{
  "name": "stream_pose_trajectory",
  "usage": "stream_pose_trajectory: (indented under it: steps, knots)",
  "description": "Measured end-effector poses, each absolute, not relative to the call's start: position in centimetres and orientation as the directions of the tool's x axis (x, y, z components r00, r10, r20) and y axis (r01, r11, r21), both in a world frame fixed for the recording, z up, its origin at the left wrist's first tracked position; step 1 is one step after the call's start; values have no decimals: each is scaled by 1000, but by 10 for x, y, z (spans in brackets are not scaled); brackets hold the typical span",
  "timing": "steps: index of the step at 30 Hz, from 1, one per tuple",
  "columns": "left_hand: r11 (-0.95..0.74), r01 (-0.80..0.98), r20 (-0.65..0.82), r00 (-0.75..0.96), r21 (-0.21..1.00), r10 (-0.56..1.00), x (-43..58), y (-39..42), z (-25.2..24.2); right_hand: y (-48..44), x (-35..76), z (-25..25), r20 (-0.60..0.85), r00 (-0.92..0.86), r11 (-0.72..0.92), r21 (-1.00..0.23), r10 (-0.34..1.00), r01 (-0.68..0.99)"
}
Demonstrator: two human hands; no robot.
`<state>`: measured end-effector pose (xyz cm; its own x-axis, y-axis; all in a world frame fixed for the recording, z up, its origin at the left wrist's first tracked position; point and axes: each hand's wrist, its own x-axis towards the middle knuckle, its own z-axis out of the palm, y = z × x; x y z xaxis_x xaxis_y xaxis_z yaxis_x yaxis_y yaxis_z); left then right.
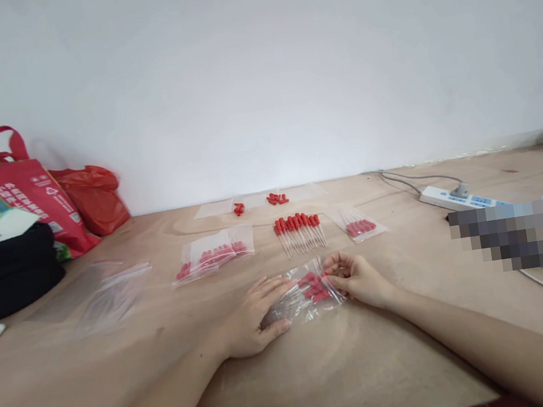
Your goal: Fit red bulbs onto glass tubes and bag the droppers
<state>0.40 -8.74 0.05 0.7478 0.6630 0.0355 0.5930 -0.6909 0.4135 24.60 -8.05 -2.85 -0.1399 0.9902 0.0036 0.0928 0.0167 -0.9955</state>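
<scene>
A clear zip bag (pixel 297 307) lies on the wooden table in front of me, holding several red-capped thin pale sticks (pixel 315 286). My left hand (pixel 254 317) rests over the bag's left end, fingers stretched out and thumb apart. At the right end, my right hand (pixel 355 279) pinches the bag's edge between thumb and fingers. Just beyond the bag is a row of loose red-capped sticks (pixel 298 223), laid side by side with caps pointing away. Filled bags lie to the left (pixel 215 253) and a filled bag (pixel 360 226) lies to the right of that row.
Small red caps (pixel 277 198) sit on flat plastic bags near the wall. Flat zip bags (pixel 113 296) lie at left, beside a black cloth item (pixel 8 274) and red bags (pixel 93 198). A power strip (pixel 478 200) with cables and a blurred-out object (pixel 513 237) are at right.
</scene>
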Motion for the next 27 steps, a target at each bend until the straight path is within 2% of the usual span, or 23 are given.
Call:
stream_pose_trajectory:
  steps: [2,6,8,10,12,15,18,27]
  knots:
    - [-689,597,31,746,412,665,4,-88,1,-81,245,-28,13,-152,39,-985,988,165]
    - [-687,607,7,748,399,664,6,-88,4,-81,247,-26,-16,-329,73,-964,944,257]
    - [-697,602,-6,759,389,652,6,-88,5,-75,251,-26,-30,-330,70,-956,944,286]
    - [-709,594,-8,769,379,639,6,-88,6,-61,257,-26,48,-187,114,-925,981,361]
    - [-722,582,-1,779,374,627,6,-87,6,-40,264,-25,203,-3,175,-838,979,517]
    - [-737,564,16,790,373,613,6,-87,5,-5,269,-20,236,142,41,-633,961,773]
    - [-748,558,34,793,360,608,5,-87,5,23,264,-15,201,171,-27,-572,964,820]
    - [-772,567,32,800,287,600,6,-90,5,34,259,5,133,151,-56,-540,979,839]
